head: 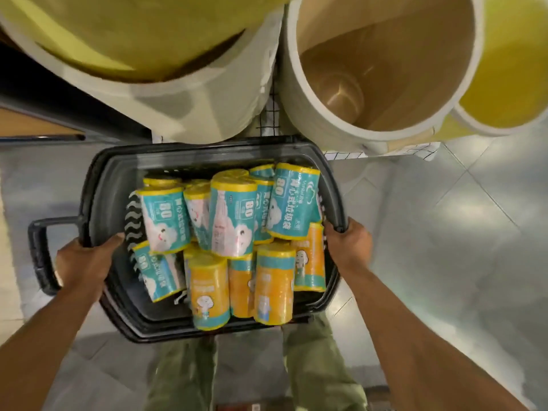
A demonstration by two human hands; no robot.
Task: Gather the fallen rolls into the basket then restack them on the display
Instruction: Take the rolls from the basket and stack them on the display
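Over grey tile floor (444,232), both hands (86,259) gripping basket (98,185) rims.

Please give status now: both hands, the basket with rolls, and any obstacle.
Hands: left hand and right hand grip opposite rims of dark plastic basket. Teal and orange wrapped rolls piled inside. Large cream buckets directly ahead.

Within the basket (98,188) the upper rolls (232,215) cover those beneath, print on the orange rolls (274,289) is blurred, the left hand (84,259) and right hand (350,241) hide fingertips behind its rim, and the pale bins (207,108) beyond it are cut off by the top edge.
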